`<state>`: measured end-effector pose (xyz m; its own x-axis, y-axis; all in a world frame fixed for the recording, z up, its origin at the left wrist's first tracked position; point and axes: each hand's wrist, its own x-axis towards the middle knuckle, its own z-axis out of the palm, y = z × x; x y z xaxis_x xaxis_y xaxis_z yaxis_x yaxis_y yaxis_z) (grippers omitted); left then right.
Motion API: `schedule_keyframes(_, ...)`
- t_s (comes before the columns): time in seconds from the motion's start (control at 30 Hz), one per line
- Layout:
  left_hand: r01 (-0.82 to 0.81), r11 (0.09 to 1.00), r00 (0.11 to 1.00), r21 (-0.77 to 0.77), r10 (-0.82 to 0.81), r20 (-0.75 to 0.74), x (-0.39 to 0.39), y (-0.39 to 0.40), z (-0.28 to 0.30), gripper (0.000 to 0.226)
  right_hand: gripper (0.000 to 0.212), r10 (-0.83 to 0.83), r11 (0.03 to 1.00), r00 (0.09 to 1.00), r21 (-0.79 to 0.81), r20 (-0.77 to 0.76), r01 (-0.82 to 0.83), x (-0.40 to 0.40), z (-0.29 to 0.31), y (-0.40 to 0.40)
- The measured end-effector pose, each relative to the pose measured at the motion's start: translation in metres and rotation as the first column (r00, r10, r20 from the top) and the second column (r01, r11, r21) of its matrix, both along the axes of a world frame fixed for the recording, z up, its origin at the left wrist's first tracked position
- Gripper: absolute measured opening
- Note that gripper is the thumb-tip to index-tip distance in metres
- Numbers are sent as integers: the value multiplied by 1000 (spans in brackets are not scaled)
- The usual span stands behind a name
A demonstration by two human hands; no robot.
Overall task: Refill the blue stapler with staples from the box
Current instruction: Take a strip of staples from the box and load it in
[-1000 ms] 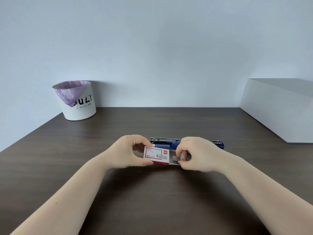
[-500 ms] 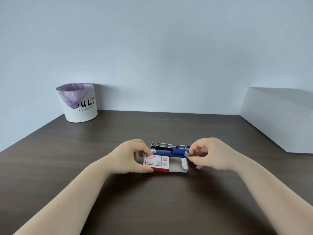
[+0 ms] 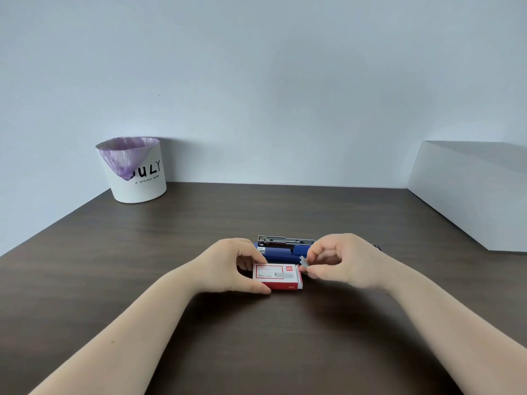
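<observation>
The blue stapler (image 3: pixel 281 250) lies on the dark table just behind my hands, its top swung open and the metal staple rail (image 3: pixel 285 239) showing. In front of it sits the small red and white staple box (image 3: pixel 278 277), held at its left end by my left hand (image 3: pixel 235 265). My right hand (image 3: pixel 342 262) is at the box's right end, thumb and fingers pinched on a short grey strip of staples (image 3: pixel 304 262) lifted slightly above the box. The stapler's right end is hidden behind my right hand.
A white bin (image 3: pixel 134 169) with a purple liner stands at the back left by the wall. A large white box (image 3: pixel 473 195) occupies the right side of the dark wooden table (image 3: pixel 199 223). The table's left edge runs diagonally.
The box's inner tray, pulled out to the right half a second ago, is now pushed back in. My right hand now pinches a staple strip beside the box.
</observation>
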<state>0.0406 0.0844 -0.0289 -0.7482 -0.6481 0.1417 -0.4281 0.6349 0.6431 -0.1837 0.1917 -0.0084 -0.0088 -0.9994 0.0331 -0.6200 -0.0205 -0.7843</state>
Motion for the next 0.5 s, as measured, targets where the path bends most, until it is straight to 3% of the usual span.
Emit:
schedule_keyframes(0.37, 14, 1000, 999, 7, -14, 44, -1, 1, 0, 53, 10, -15, 999, 1000, -48, 9, 16, -5, -1, -3)
schedule_keyframes(0.43, 0, 999, 1000, 45, 0, -1, 2, -1, 1, 47, 9, -73, 992, 993, -112, -87, 63, -9, 1, -3)
schedule_keyframes(0.5, -48, 996, 995, 74, 55, -84, 6, -3, 4, 27, 14, -130, 981, 969, -171, -209, 94, -12, 4, -5)
